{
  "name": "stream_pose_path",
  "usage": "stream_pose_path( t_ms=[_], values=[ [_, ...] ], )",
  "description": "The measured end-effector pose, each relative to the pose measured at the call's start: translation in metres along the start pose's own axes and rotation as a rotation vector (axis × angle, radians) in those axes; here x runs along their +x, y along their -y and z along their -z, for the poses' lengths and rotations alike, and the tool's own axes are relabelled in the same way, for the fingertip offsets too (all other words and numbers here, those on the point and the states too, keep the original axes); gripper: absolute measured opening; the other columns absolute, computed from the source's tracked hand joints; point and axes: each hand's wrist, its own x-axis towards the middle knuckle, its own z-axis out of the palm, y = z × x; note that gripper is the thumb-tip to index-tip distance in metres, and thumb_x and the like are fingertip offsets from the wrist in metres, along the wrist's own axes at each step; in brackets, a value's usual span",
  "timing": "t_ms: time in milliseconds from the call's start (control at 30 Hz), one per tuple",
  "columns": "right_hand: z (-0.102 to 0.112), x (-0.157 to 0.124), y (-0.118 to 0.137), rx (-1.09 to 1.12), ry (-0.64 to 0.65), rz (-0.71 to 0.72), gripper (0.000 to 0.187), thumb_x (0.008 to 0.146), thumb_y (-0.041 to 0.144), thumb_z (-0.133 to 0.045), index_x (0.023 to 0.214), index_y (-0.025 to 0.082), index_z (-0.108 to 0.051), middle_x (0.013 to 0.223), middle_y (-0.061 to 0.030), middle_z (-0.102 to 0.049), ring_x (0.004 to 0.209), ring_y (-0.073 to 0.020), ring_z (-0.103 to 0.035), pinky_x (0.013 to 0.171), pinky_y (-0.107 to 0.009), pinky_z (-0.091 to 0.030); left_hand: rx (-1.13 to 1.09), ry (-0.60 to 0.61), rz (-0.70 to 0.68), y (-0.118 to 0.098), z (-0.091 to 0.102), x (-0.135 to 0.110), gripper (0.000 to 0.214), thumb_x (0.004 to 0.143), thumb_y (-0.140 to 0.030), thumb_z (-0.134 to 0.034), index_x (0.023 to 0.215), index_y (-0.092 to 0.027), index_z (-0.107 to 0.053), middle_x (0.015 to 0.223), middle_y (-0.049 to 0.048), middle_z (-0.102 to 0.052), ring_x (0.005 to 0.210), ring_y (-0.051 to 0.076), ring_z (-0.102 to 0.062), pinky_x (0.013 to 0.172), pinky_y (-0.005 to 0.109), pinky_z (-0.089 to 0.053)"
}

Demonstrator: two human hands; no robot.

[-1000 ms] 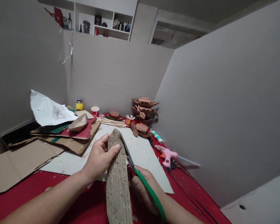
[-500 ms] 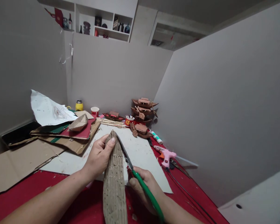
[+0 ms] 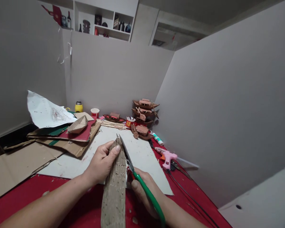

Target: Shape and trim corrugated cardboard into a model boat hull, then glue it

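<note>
Cardboard strip point(image 3: 114, 185) has tilted slightly, its near end out of frame.

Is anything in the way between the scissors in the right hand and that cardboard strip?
Nothing visible is. The scissors, held in the right hand, have a blade right alongside the right edge of the cardboard strip, near its tip. The left hand grips the strip to that blade's left.
</note>
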Motion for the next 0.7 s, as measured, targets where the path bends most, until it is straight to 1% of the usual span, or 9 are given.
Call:
stream_pose_path(
  t_ms=[100, 200, 333, 433, 500, 567, 700],
  values=[
    [-0.002, 0.0, 0.001, 0.081, 0.017, 0.017, 0.054, 0.085, 0.067, -0.034, 0.082, 0.016, -0.052, 0.07, -0.0009, -0.047, 0.064, -0.0138, -0.038, 0.059, -0.025, -0.037, -0.031, 0.02, 0.023, 0.0, 0.001, 0.001, 0.027, 0.085, -0.042, -0.053, 0.077, -0.017, -0.059, 0.068, -0.0022, -0.052, 0.061, 0.011, -0.043, 0.056, 0.02, -0.038],
    [-0.004, 0.0, 0.002, 0.121, 0.009, 0.01, 0.052, 0.085, 0.067, -0.035, 0.076, 0.017, -0.047, 0.066, 0.0015, -0.04, 0.061, -0.0123, -0.033, 0.056, -0.025, -0.032, -0.049, 0.034, 0.013, 0.0, 0.0, 0.002, 0.025, 0.086, -0.04, -0.053, 0.082, -0.017, -0.063, 0.072, -0.0013, -0.055, 0.065, 0.012, -0.046, 0.061, 0.021, -0.04],
    [-0.006, -0.001, -0.001, 0.145, -0.002, -0.022, 0.052, 0.084, 0.068, -0.037, 0.073, 0.017, -0.045, 0.065, 0.0022, -0.037, 0.06, -0.0118, -0.031, 0.055, -0.025, -0.032, -0.081, 0.039, 0.026, -0.002, 0.001, 0.002, 0.027, 0.085, -0.04, -0.054, 0.091, -0.017, -0.067, 0.075, -0.0002, -0.058, 0.067, 0.012, -0.048, 0.062, 0.021, -0.041],
    [-0.006, -0.001, -0.004, 0.131, -0.023, -0.037, 0.051, 0.083, 0.066, -0.04, 0.07, 0.017, -0.044, 0.063, 0.003, -0.034, 0.059, -0.0111, -0.029, 0.054, -0.024, -0.03, -0.121, 0.052, 0.056, -0.003, 0.002, 0.002, 0.028, 0.083, -0.041, -0.057, 0.092, -0.017, -0.068, 0.073, -0.0007, -0.06, 0.065, 0.012, -0.049, 0.061, 0.021, -0.041],
    [-0.005, 0.0, -0.006, 0.136, -0.06, -0.049, 0.05, 0.082, 0.065, -0.044, 0.068, 0.018, -0.043, 0.061, 0.0039, -0.032, 0.057, -0.0102, -0.028, 0.051, -0.024, -0.028, -0.149, 0.077, 0.08, -0.004, 0.003, 0.002, 0.028, 0.081, -0.041, -0.06, 0.092, -0.017, -0.069, 0.075, -0.0008, -0.061, 0.064, 0.011, -0.05, 0.061, 0.02, -0.042],
    [-0.005, 0.001, -0.008, 0.19, -0.125, -0.077, 0.048, 0.081, 0.064, -0.048, 0.067, 0.018, -0.042, 0.057, 0.0052, -0.032, 0.052, -0.0086, -0.027, 0.046, -0.022, -0.025, -0.175, 0.133, 0.138, -0.004, 0.005, 0.002, 0.029, 0.078, -0.042, -0.063, 0.089, -0.016, -0.069, 0.075, -0.0004, -0.062, 0.063, 0.01, -0.051, 0.06, 0.019, -0.042],
    [-0.002, 0.007, -0.011, 0.428, -0.247, -0.187, 0.045, 0.081, 0.062, -0.05, 0.07, 0.019, -0.043, 0.046, 0.0074, -0.036, 0.037, -0.0066, -0.029, 0.035, -0.021, -0.021, -0.201, 0.326, 0.339, -0.001, 0.006, 0.002, 0.033, 0.073, -0.044, -0.068, 0.079, -0.012, -0.066, 0.066, 0.0003, -0.061, 0.055, 0.009, -0.05, 0.055, 0.02, -0.039]
  ],
)
